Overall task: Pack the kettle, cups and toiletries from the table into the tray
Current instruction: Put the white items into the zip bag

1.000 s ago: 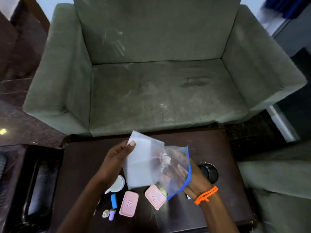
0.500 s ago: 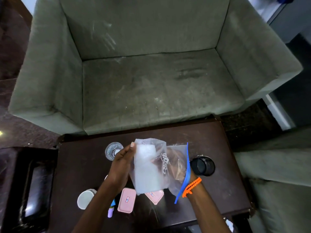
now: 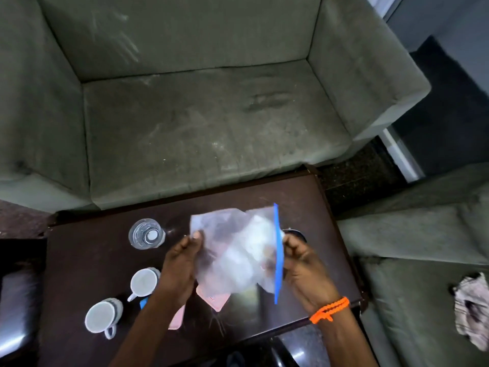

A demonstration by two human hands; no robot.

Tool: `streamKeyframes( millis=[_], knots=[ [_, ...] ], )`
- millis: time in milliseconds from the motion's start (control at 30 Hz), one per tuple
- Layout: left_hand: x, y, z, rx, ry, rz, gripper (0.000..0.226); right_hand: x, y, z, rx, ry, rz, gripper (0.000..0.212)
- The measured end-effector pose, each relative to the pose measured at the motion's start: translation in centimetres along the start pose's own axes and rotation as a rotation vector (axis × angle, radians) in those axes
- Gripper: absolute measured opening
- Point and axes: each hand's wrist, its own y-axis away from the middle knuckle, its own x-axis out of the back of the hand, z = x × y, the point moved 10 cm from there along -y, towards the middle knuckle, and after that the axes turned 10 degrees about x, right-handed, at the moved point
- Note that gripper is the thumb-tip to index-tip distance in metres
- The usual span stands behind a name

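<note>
In the head view, both hands held a clear zip bag [image 3: 238, 252] with a blue seal strip above the middle of a dark wooden coffee table [image 3: 87, 255]. The left hand [image 3: 182, 263] pinched the bag's left edge, thumb on the front of the plastic and the other fingers behind it. The right hand [image 3: 301, 263] was curled around the blue strip at the bag's right edge, its fingers closed on it; an orange bracelet [image 3: 329, 309] circled that wrist. The bag was crumpled and blurred (its contents showed only as pale and brownish shapes, too smeared to name).

On the table, an upright clear glass [image 3: 146, 234] stood toward the far left corner. Nearer the front left corner were two white cups: one [image 3: 144, 282] just beside the left forearm, and another [image 3: 102, 316] closer to the front edge, both upright with handles pointing toward the person. A small blue item [image 3: 143, 303] peeked out between the nearer cup and the forearm. A pink flat case [image 3: 214, 298] lay under the bag, and a second pink case [image 3: 176, 320] showed beside the left forearm near the front edge. A dark round object [image 3: 296, 233] sat toward the right edge, mostly hidden behind the bag and the right hand.

Past the far edge stood a grey-green sofa [image 3: 198, 123]. A glossy dark tray [image 3: 18, 300] lay off the table's left edge, partly cropped. A crumpled cloth [image 3: 471, 311] rested on a second seat to the right.
</note>
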Motion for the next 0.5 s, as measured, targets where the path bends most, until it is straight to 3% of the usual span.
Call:
streamKeyframes(
  millis=[133, 233, 333, 500],
  knots=[
    [3.7, -0.6, 0.8, -0.020, 0.173, 0.058, 0.025, 9.0, 0.6, -1.6, 0.145, -0.177, 0.359, 0.015],
    [6.1, -0.5, 0.7, -0.027, 0.235, 0.079, 0.021, 14.0, 0.7, -0.3, 0.160, -0.025, 0.538, 0.015],
    [7.4, -0.4, 0.3, -0.022, 0.245, 0.089, 0.022, 16.3, -0.2, 1.7, 0.144, 0.151, 0.621, 0.014],
    [7.6, 0.1, -0.8, -0.030, 0.227, 0.083, 0.030, 17.5, -2.1, 4.7, 0.168, 0.303, 0.636, 0.037]
  ],
)
